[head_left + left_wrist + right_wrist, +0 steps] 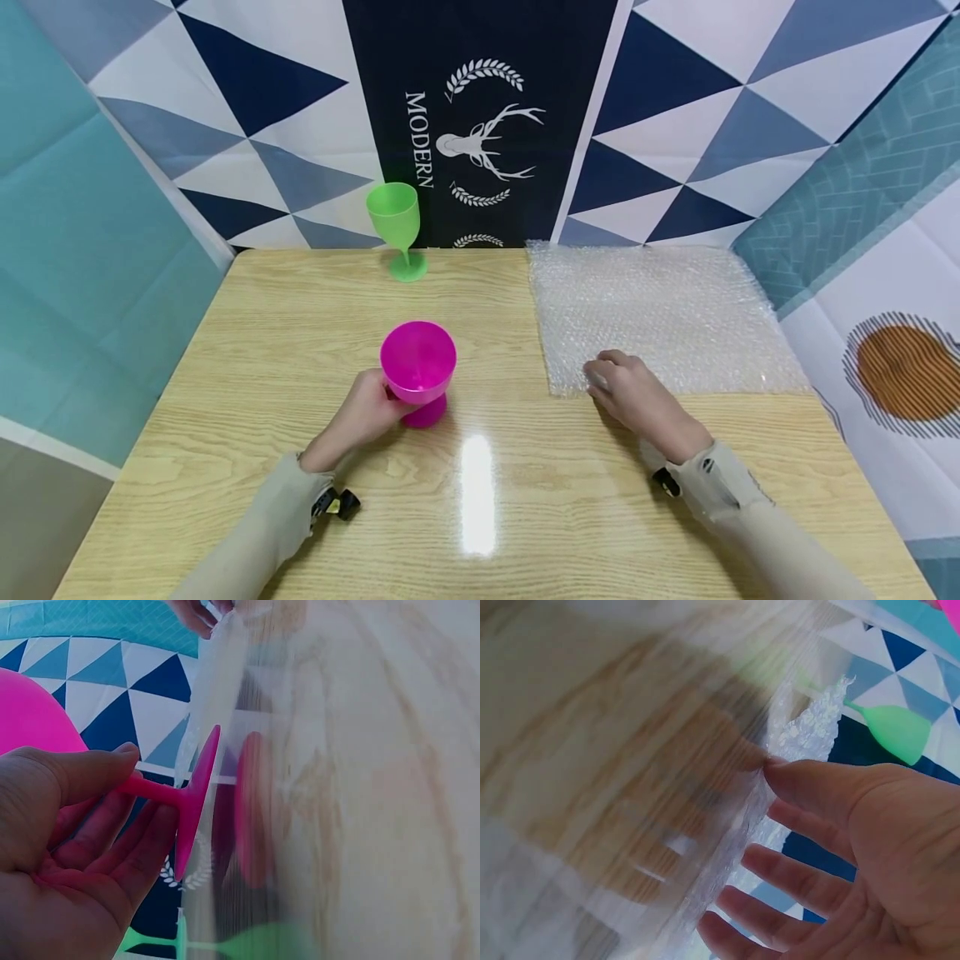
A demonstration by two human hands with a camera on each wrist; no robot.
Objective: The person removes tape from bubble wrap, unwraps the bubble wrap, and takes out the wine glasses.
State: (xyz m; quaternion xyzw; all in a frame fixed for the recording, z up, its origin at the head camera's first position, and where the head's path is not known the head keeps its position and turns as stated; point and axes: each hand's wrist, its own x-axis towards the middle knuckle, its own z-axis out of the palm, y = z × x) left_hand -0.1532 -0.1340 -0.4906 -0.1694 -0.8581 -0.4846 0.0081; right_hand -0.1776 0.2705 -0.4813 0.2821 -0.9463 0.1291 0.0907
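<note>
My left hand (372,410) holds a magenta plastic goblet (418,358) by its stem, left of the table's middle. In the left wrist view, the thumb and fingers close around the stem, and the goblet's foot (198,802) appears slightly above the shiny tabletop. A sheet of bubble wrap (652,317) lies flat at the back right. Over its near left corner is my right hand (637,396). The right wrist view has that hand's fingers spread and loosely bent, touching the wrap's edge, with the thumb (810,780) down at the tabletop.
A green goblet (395,218) stands upright at the table's back edge, beyond the magenta one. The wood-grain table (285,333) has a bright light reflection near its middle. Patterned cloth panels (480,125) rise behind and along both sides.
</note>
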